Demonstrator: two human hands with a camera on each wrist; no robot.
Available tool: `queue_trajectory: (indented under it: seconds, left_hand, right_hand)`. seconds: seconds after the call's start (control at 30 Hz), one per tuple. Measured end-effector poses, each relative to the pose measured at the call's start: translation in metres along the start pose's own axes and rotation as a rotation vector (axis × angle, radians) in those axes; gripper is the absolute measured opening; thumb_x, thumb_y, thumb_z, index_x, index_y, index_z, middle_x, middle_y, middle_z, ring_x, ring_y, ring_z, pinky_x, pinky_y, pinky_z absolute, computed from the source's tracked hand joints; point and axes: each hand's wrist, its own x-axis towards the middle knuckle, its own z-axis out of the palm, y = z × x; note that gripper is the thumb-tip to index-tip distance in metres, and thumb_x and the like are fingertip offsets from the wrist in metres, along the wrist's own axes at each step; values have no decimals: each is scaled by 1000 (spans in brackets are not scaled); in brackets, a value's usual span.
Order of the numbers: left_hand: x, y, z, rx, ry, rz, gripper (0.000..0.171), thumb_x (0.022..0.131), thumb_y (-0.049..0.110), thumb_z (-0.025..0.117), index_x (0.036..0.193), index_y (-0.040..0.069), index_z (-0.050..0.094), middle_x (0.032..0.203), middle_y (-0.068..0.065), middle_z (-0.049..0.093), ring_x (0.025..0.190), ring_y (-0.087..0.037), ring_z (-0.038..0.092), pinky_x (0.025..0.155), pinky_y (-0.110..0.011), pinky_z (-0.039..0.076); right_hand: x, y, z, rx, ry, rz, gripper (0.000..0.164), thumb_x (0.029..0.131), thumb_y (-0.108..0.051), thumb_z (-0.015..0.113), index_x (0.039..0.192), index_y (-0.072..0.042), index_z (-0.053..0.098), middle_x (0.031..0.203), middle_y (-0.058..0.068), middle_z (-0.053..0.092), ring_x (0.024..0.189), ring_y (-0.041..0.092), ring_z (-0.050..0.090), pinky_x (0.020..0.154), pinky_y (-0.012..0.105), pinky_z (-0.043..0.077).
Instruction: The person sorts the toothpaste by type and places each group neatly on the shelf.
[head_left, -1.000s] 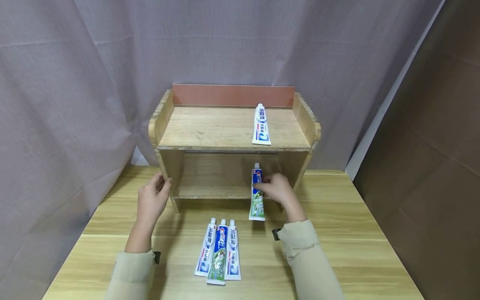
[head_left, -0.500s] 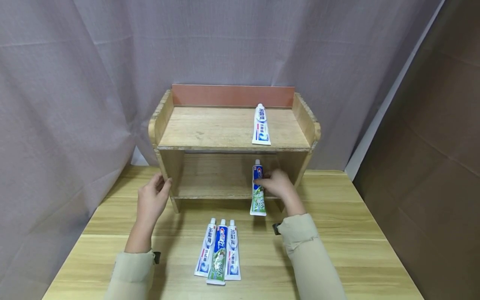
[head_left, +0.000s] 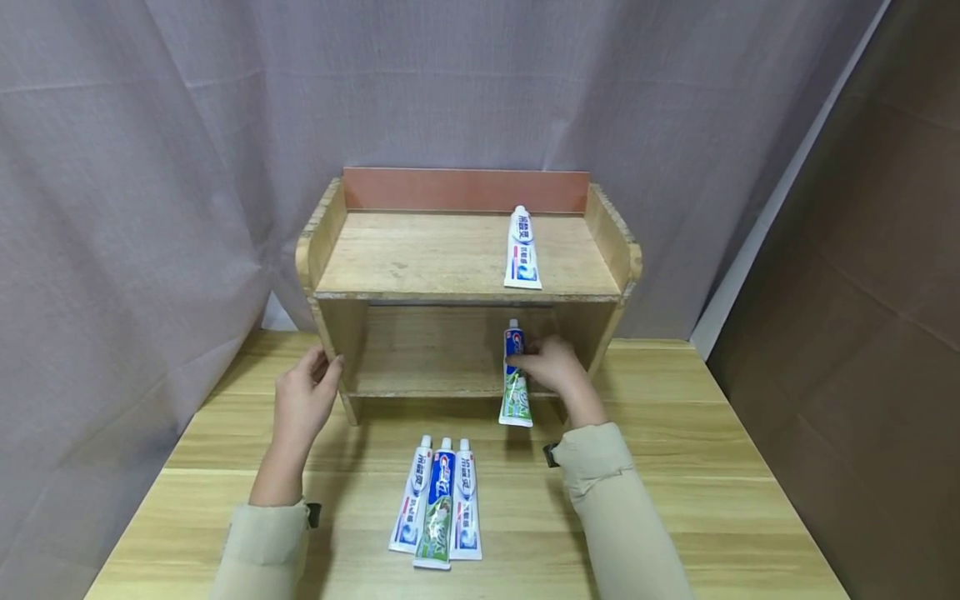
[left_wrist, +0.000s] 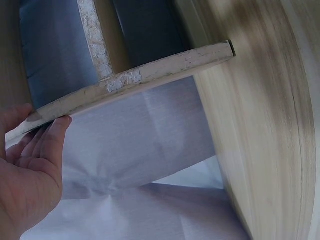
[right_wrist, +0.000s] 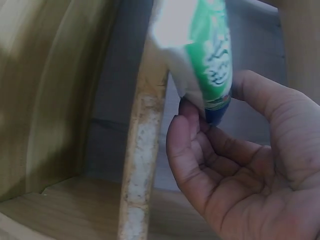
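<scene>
My right hand (head_left: 553, 365) pinches a blue-and-green toothpaste tube (head_left: 516, 392) between thumb and fingers, cap end pointing back into the lower compartment of the wooden shelf (head_left: 450, 296). The tube's crimped end sticks out past the lower board's front edge. In the right wrist view the tube (right_wrist: 207, 55) slants above the curled fingers (right_wrist: 182, 145), close to the board edge. My left hand (head_left: 306, 392) grips the front edge of the shelf's left side panel; in the left wrist view, thumb and fingers (left_wrist: 52, 142) lie on opposite faces of that panel (left_wrist: 165, 70).
A white toothpaste tube (head_left: 522, 250) lies on the upper board, right of middle. On the wooden table (head_left: 675, 483), in front of the shelf, lie a white tube (head_left: 411, 508), a blue-and-green tube (head_left: 435, 521) and another white tube (head_left: 467, 508), side by side. A grey curtain (head_left: 450, 83) hangs behind.
My right hand has carried the blue-and-green tube slightly farther back into the lower compartment. The left hand and the other tubes have stayed in place.
</scene>
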Motion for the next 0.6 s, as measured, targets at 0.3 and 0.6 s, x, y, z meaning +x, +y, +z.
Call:
queue_trajectory:
  seconds: [0.3,0.6]
  left_hand:
    - [0,0,0,-5,-6,-7,30,100,19,64,126,3,66,122,-22,68,110,-37,68,91,-39,59]
    - [-1,-1,-1,42,-14,-6,35,102,26,61,129,5,64,123,-20,68,111,-36,68,92,-43,59]
  right_hand:
    - [5,6,7,0,11,27,38,86,-37,76,90,1,70,79,9,68,67,22,61,56,31,55]
    - [11,5,9,-1,49,4,36,84,-35,77,70,-4,65,59,1,57,51,13,48,42,24,42]
